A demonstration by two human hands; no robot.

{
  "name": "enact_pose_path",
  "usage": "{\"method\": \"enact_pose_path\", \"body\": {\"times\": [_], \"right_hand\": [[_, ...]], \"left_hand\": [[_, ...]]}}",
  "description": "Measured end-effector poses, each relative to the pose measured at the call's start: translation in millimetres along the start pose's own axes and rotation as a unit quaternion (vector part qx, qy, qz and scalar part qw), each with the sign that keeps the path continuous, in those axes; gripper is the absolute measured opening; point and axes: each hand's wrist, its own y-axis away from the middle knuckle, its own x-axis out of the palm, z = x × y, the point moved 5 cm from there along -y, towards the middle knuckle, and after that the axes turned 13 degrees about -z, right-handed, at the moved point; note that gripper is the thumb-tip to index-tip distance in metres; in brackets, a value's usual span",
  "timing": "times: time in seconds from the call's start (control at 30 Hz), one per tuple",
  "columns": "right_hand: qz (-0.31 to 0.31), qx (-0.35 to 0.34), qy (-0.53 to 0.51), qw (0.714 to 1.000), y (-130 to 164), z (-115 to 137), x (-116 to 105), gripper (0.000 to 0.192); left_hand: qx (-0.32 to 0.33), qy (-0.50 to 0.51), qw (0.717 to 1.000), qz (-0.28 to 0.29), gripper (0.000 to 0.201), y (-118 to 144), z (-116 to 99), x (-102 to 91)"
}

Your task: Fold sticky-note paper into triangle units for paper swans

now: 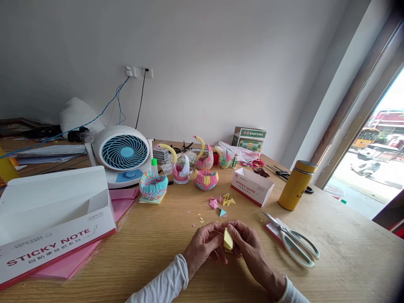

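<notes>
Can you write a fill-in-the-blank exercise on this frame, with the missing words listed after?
1. Both hands, left hand and right hand, hold a folded piece of ____ paper.
2. The scissors lie on the wooden table to the ____ of the hands.
3. The small fan has ____ blades.
4. The flask beside the open sticky note box is ____.

Missing words: yellow; right; blue; yellow

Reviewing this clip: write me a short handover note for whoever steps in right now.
Left hand and right hand: both pinch one yellow paper piece, partly folded, low over the wooden table.
Done: small folded triangles lie just beyond the hands; paper swans and a paper bowl stand near the fan.
Left: this fold is unfinished.
Scissors lie to the right.
</notes>
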Motion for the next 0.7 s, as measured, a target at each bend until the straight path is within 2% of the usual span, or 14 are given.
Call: {"method": "enact_pose_path", "body": {"times": [0.13, 0.3, 0.5, 0.7], "right_hand": [[-0.008, 0.003, -0.005, 1.000, -0.1, 0.1, 1.7, 0.046], [-0.026, 0.001, -0.006, 1.000, -0.5, -1.3, 0.1, 0.046], [-0.023, -0.004, -0.008, 1.000, 0.9, 1.7, 0.6, 0.045], [-0.025, -0.002, -0.007, 1.000, 0.7, 3.5, 1.5, 0.046]], "left_hand": [[0.042, -0.028, 0.999, 0.006, 0.031, 0.9, -1.5, 1.4], [0.022, -0.009, 1.000, 0.005, 0.031, 2.0, -3.7, 3.3], [0.013, -0.017, 1.000, 0.010, 0.038, 0.8, -3.5, 4.4], [0.004, -0.010, 1.000, 0.020, 0.036, 1.8, -3.7, 5.0]]}}
